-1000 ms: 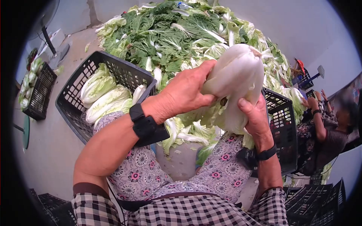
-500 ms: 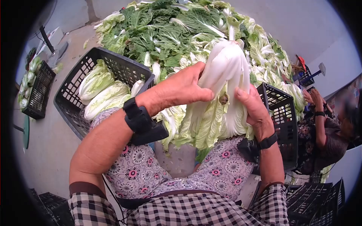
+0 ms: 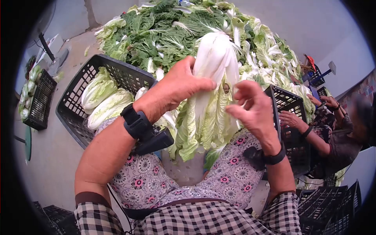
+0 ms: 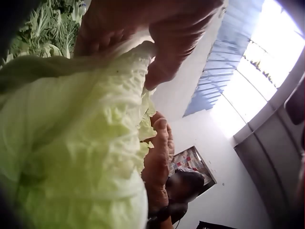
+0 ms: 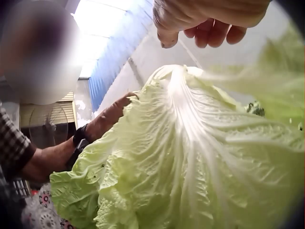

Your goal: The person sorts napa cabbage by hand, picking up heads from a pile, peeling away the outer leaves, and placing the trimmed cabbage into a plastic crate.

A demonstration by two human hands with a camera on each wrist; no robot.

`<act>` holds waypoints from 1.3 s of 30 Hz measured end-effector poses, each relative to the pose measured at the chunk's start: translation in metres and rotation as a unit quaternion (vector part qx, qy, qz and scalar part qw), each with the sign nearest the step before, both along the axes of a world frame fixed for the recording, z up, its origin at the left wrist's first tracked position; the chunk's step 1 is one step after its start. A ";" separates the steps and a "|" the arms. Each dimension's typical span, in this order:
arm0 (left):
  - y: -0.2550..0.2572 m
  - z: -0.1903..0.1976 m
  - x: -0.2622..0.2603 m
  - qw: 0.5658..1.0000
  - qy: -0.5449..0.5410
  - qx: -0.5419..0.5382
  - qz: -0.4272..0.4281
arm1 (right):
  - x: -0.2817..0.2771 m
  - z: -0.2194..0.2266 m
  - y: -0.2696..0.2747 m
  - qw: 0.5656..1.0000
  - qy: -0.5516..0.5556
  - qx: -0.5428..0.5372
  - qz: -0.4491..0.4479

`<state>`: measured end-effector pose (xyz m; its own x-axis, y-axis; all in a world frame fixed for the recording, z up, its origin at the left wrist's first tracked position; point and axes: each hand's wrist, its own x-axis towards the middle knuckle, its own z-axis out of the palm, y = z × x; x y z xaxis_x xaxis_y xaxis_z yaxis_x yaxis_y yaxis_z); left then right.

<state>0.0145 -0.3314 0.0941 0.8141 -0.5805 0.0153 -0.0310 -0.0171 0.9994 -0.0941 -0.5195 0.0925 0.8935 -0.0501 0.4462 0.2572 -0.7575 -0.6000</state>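
While the left hand grips the napa cabbage from its left side, thumb laid across the pale front, the right hand is off to the other side, its fingers bent and thumb apart with nothing between them. The right wrist view shows a gap between that hand and the large veined leaf facing it. The cabbage is between the hands, over the lap, and the left hand is the nearer, being in contact. Its long axis runs away from the body: the white base points outward and up, and the loose, frilly green ends hang toward the knees. A small brown spot shows among the leaves on the side facing the right hand.

Beneath are patterned trousers and a checked shirt. On the person's left, a black plastic crate holds more pale cabbages; on the right is another black crate. Beyond the hands spreads a large heap of green and white leaves. At far right, a second person reaches toward the right crate
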 end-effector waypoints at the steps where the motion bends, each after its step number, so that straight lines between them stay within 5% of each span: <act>1: -0.001 -0.001 -0.001 1.000 -0.013 0.004 0.000 | 0.002 -0.001 0.009 0.999 0.046 -0.003 -0.024; 8: 0.003 -0.002 0.002 0.999 -0.040 0.008 0.012 | 0.014 -0.018 -0.001 0.977 0.059 0.202 0.037; 11: 0.002 -0.001 0.001 0.999 -0.035 0.006 0.023 | 0.015 -0.011 0.000 0.973 0.107 0.201 0.034; 14: 0.001 -0.001 0.000 0.999 -0.027 0.013 0.028 | 0.015 -0.012 -0.001 0.938 0.182 0.288 0.066; 23: 0.004 0.001 0.006 0.999 -0.022 -0.004 0.041 | 0.014 -0.019 -0.016 0.828 0.178 0.522 0.100; 27: 0.002 -0.002 0.006 0.999 0.027 -0.030 0.032 | 0.016 -0.026 -0.017 0.917 0.140 0.363 0.085; 31: 0.003 0.002 0.004 0.999 -0.025 -0.007 0.030 | 0.014 -0.017 -0.013 0.905 0.171 0.387 0.054; 35: 0.001 0.000 0.002 0.999 -0.027 -0.006 0.035 | 0.014 -0.029 -0.006 0.950 0.163 0.255 0.071; 39: 0.002 0.000 0.005 0.999 -0.034 0.006 0.035 | 0.014 -0.026 -0.006 0.959 0.144 0.236 0.057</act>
